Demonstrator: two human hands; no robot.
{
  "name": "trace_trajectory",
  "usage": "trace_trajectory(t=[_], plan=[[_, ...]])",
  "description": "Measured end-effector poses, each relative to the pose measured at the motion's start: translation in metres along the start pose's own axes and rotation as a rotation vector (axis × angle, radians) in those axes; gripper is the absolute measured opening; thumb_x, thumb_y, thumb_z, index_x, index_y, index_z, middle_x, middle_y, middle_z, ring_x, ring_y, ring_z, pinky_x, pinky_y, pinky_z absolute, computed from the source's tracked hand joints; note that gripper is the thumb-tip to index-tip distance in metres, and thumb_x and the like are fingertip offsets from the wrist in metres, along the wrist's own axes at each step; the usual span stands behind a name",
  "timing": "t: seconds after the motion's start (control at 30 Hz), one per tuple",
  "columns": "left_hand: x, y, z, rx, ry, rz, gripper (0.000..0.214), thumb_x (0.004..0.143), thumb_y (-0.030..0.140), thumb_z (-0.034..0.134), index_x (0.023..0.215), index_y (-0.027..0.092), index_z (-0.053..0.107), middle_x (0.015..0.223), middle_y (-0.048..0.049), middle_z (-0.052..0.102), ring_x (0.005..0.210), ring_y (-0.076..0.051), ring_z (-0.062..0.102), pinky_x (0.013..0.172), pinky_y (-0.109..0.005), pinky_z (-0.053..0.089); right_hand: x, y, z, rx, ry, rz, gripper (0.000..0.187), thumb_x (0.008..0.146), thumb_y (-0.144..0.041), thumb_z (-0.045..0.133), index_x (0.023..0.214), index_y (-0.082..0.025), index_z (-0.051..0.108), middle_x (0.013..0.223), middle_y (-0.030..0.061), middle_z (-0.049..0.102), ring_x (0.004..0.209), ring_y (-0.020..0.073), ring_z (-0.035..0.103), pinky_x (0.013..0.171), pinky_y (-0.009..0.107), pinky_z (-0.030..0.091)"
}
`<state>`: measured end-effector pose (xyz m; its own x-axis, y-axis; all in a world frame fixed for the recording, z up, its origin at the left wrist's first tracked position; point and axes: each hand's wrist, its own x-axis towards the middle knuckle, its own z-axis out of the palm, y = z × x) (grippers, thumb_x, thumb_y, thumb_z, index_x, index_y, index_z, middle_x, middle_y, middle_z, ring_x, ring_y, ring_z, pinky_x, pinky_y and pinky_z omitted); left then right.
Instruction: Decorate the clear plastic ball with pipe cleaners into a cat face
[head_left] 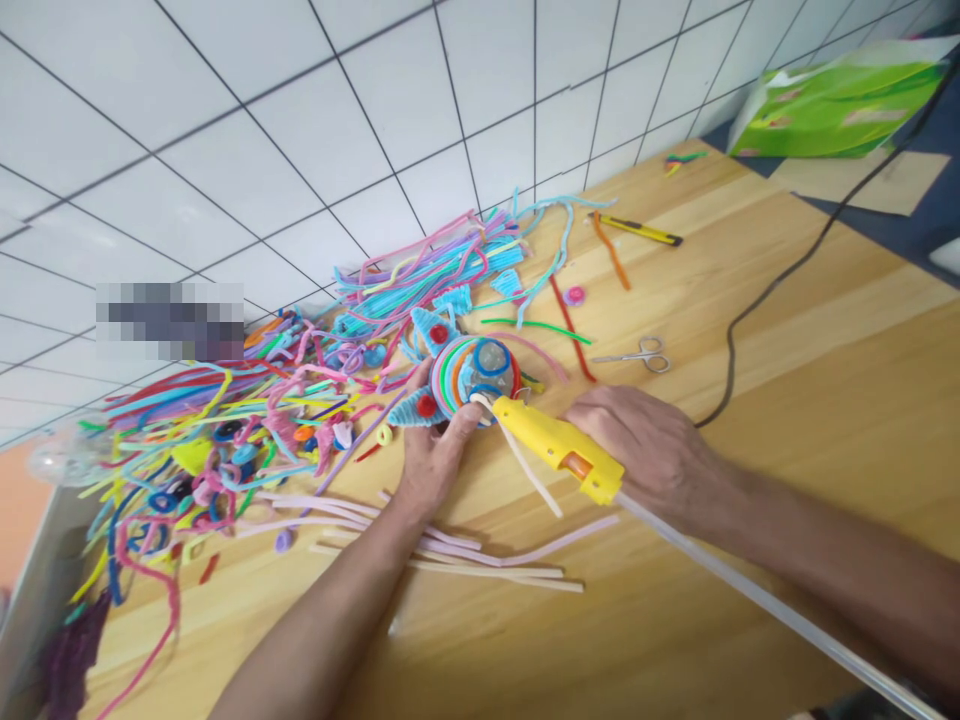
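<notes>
Seeing left hand (431, 450) clamped on striped toy (452, 372), right hand (637, 445) clamped on glue gun (551, 435); I judge slip could burn near thumb (459, 428).

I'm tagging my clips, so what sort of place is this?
Probably a craft workspace: pipe cleaners heaped on a wooden table, small scissors lying there, and a yellow hot-glue gun in the right hand.

Craft piece (453, 376): fuzzy, matt stems wound in rings; I see a shinier grey end, its material unclear to me.
Glue gun (553, 440): smooth yellow plastic.
Glue stick (750, 592): translucent, smooth, plastic-looking.
Loose stems (427, 300): fuzzy, matt.
Scissors (652, 354): shiny metal.
Surface (562, 660): smooth wood, faintly glossy on my feed.
Wall tiles (390, 100): smooth, lightly glossy.
Green pack (832, 110): glossy plastic film.
</notes>
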<state>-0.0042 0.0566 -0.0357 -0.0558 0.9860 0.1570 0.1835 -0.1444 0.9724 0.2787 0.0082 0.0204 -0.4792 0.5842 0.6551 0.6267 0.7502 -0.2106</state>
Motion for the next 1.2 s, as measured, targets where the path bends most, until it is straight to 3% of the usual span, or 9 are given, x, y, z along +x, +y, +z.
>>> trace_trajectory(t=[0.3,0.57,0.73,0.93,1.2], plan=[[-0.0007,0.0026,0.0014,-0.030,0.007,-0.019,0.102,0.085,0.087,0.098,0.163,0.028,0.068,0.147,-0.0144,0.084,0.135,-0.034,0.082,0.123,-0.050,0.065,-0.0005,-0.0009,0.0021,0.018,-0.004,0.041,0.032,0.108,-0.003,0.053,0.124,-0.029,0.063,0.097,0.0021,0.078,0.088,0.0260,0.079,0.078,0.039,0.067],[-0.0007,0.0033,0.0021,-0.019,0.018,-0.028,0.102,0.083,0.088,0.098,0.161,0.028,0.069,0.145,-0.0135,0.084,0.131,-0.033,0.082,0.122,-0.049,0.064,-0.0024,-0.0004,0.0006,0.070,-0.050,0.063,0.031,0.107,-0.005,0.054,0.121,-0.028,0.070,0.099,0.0048,0.080,0.092,0.0276,0.079,0.084,0.041,0.067],[-0.0006,0.0034,0.0013,-0.001,-0.001,-0.007,0.099,0.087,0.088,0.095,0.162,0.029,0.068,0.145,-0.0140,0.084,0.133,-0.035,0.081,0.122,-0.051,0.064,0.0010,-0.0004,0.0007,0.026,0.010,0.012,0.034,0.106,0.000,0.050,0.121,-0.028,0.064,0.094,0.0035,0.076,0.085,0.0271,0.077,0.075,0.041,0.066],[-0.0004,0.0062,0.0021,-0.031,-0.008,-0.017,0.100,0.086,0.087,0.097,0.162,0.029,0.068,0.144,-0.0139,0.085,0.133,-0.034,0.082,0.123,-0.051,0.064,0.0045,-0.0009,-0.0017,0.034,-0.006,0.029,0.036,0.106,0.000,0.046,0.122,-0.031,0.058,0.092,0.0015,0.074,0.081,0.0276,0.077,0.068,0.042,0.066],[-0.0006,0.0043,0.0022,-0.024,-0.006,-0.002,0.105,0.087,0.086,0.096,0.169,0.029,0.064,0.150,-0.0150,0.084,0.137,-0.036,0.082,0.123,-0.051,0.066,0.0021,-0.0003,-0.0004,0.009,-0.008,-0.007,0.028,0.108,-0.003,0.048,0.120,-0.027,0.058,0.091,0.0043,0.076,0.082,0.0275,0.079,0.075,0.041,0.069]])
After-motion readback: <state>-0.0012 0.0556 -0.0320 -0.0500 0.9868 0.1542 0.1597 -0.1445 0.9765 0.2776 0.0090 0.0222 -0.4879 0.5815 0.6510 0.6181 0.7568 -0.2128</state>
